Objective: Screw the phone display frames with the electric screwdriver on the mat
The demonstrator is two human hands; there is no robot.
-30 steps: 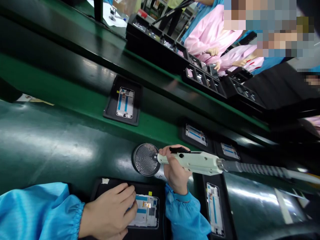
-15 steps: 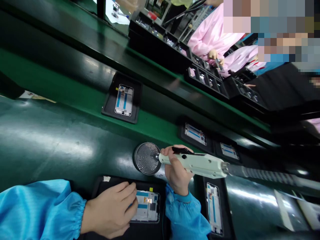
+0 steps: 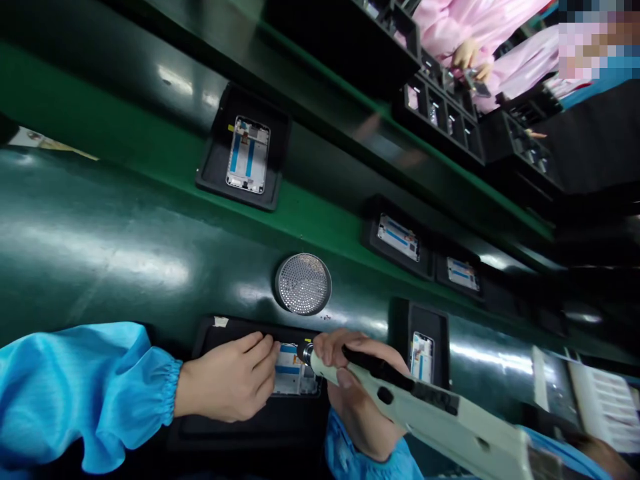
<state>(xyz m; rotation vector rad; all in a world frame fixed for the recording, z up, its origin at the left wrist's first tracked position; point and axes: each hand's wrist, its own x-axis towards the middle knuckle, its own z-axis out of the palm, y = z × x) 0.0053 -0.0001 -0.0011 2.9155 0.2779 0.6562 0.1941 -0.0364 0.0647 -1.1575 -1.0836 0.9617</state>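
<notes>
Left hand (image 3: pixel 227 377) on phone frame (image 3: pixel 293 373), right hand (image 3: pixel 357 427) gripping electric screwdriver (image 3: pixel 400 393).

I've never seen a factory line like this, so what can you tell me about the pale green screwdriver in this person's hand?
The pale green screwdriver has a chunky body that looks like plastic, with a black strip along its upper side and a metal collar at the tip. The right hand grips it near the tip, and it lies tilted with the far end running out of view at the lower right. The tip points at a phone frame; whether it touches cannot be told.
</notes>
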